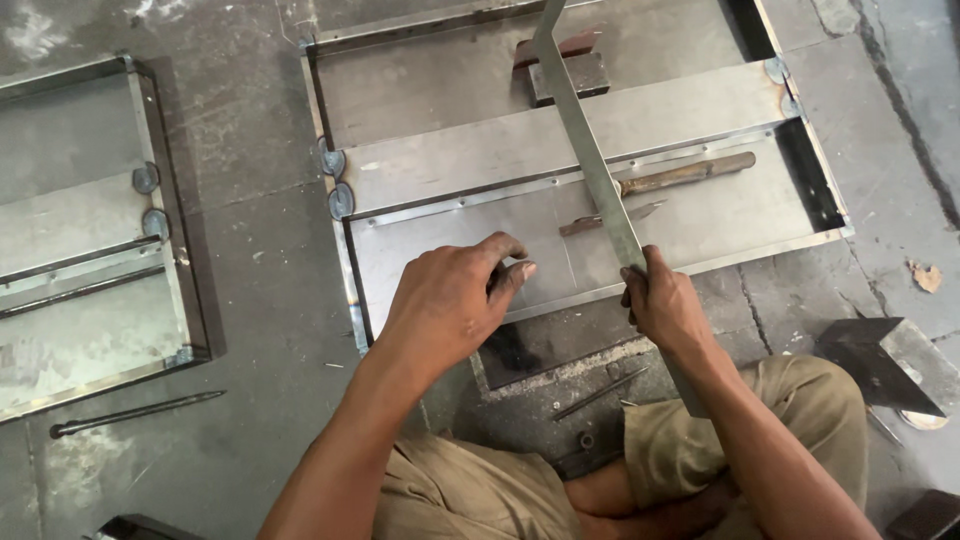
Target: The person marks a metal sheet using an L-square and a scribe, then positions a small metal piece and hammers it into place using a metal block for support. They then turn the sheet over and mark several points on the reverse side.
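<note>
The right hand [665,305] grips a long flat steel bar [590,160] laid diagonally over the welded sheet-metal frame [450,240] on the floor. The left hand [450,300], loosely curled and empty, rests on the frame's panel beside a wooden-handled hammer [680,175].

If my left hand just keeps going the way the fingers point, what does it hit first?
The left hand points up and to the right across the sheet metal panel. Likely the first thing met is the long flat metal bar that the right hand grips, though height above the panel is hard to judge.
</note>
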